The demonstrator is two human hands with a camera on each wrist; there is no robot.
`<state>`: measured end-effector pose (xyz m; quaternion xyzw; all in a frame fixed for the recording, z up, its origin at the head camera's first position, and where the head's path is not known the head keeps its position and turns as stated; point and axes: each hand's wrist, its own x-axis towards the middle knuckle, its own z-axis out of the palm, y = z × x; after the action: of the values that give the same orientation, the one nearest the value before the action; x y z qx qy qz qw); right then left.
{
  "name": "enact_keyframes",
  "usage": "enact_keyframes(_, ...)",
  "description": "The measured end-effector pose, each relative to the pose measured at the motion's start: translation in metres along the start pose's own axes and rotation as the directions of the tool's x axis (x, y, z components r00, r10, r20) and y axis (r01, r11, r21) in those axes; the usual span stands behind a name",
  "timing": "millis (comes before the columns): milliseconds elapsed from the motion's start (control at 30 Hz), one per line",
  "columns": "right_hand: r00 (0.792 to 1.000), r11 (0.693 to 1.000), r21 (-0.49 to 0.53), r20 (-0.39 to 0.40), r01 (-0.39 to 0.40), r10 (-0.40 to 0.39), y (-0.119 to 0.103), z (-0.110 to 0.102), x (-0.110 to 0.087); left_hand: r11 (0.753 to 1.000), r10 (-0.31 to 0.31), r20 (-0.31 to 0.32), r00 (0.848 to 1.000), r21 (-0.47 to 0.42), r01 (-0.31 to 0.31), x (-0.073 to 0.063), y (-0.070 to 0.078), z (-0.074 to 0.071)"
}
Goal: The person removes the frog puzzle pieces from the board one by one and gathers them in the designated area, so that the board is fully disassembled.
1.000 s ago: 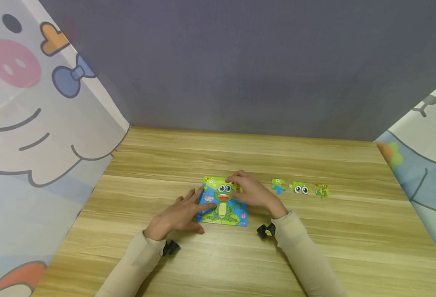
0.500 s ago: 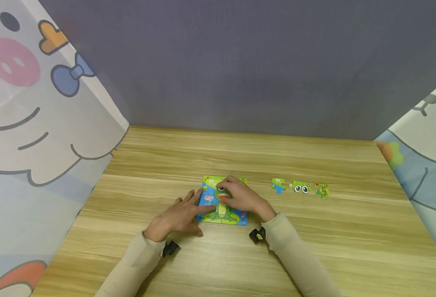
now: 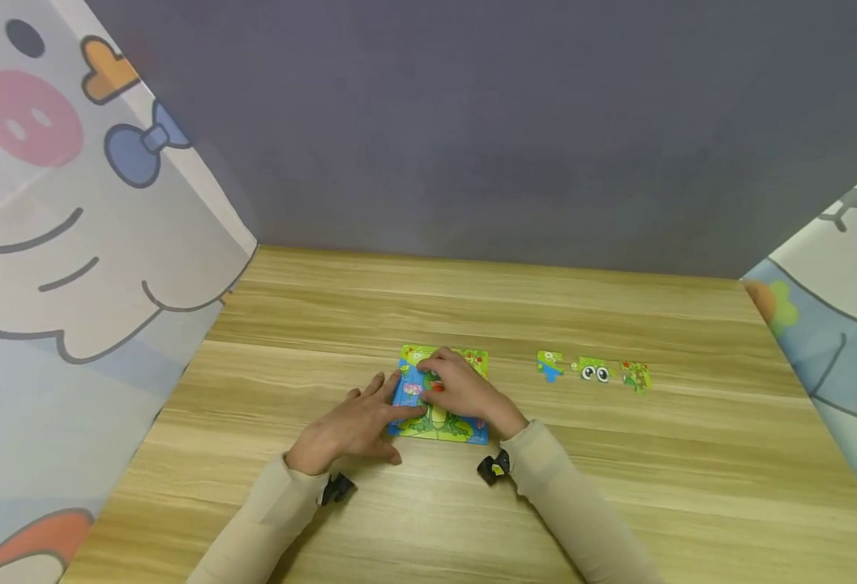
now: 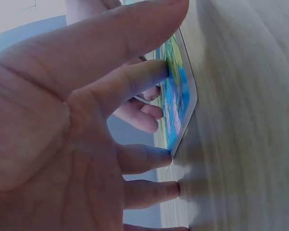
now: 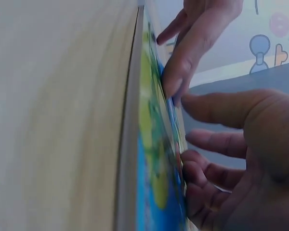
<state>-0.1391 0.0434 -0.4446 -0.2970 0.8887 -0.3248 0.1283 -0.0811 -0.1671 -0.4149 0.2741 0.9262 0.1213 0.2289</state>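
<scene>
A square jigsaw puzzle (image 3: pixel 435 432) with a green frog on a blue and lime ground lies flat on the table. My left hand (image 3: pixel 355 426) is spread at its left side, and one straight fingertip (image 4: pixel 161 69) presses on the picture. Over the frog's face, in the head view, is my right hand (image 3: pixel 464 389), thumb and fingers loosely bent. In the right wrist view its thumb (image 5: pixel 207 107) stands apart from the fingers, whose tips are right at the puzzle's surface. Nothing shows between thumb and fingers. The hand hides part of the frog's head.
To the right lie three loose jigsaw pieces: a blue and green one (image 3: pixel 549 367), one with two eyes (image 3: pixel 594 371) and a leafy one (image 3: pixel 636 375). A grey panel (image 3: pixel 501 138) rises behind the wooden table (image 3: pixel 676 470), with cartoon-printed walls at both sides.
My right hand has moved left across the puzzle, from its upper right part to the frog's face. The left hand and the three loose pieces stay where they were.
</scene>
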Motion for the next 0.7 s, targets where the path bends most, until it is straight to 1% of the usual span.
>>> enact_keyframes(200, 1.000, 1.000, -0.015, -0.012, -0.023, 0.023, 0.0028, 0.0043, 0.0008, 1.000, -0.004, 0.003, 1.000, 0.011, 0.004, 0.0019, 0.0014, 0.0002)
enact_keyframes(367, 0.999, 0.999, -0.003, -0.007, -0.032, 0.032, 0.0065, 0.0042, -0.0005, 1.000, -0.001, 0.005, 1.000, 0.004, 0.001, 0.0024, 0.0016, -0.0002)
enact_keyframes(500, 1.000, 1.000, 0.010, -0.004, -0.022, 0.022, 0.0081, 0.0040, -0.0011, 1.000, 0.001, 0.007, 1.000, 0.004, -0.001, 0.0022, 0.0017, -0.0004)
enact_keyframes(700, 0.999, 0.999, 0.032, -0.005, -0.033, 0.033, 0.0070, 0.0058, -0.0001, 1.000, 0.007, -0.001, 1.000, 0.003, -0.007, 0.0005, 0.0007, 0.0001)
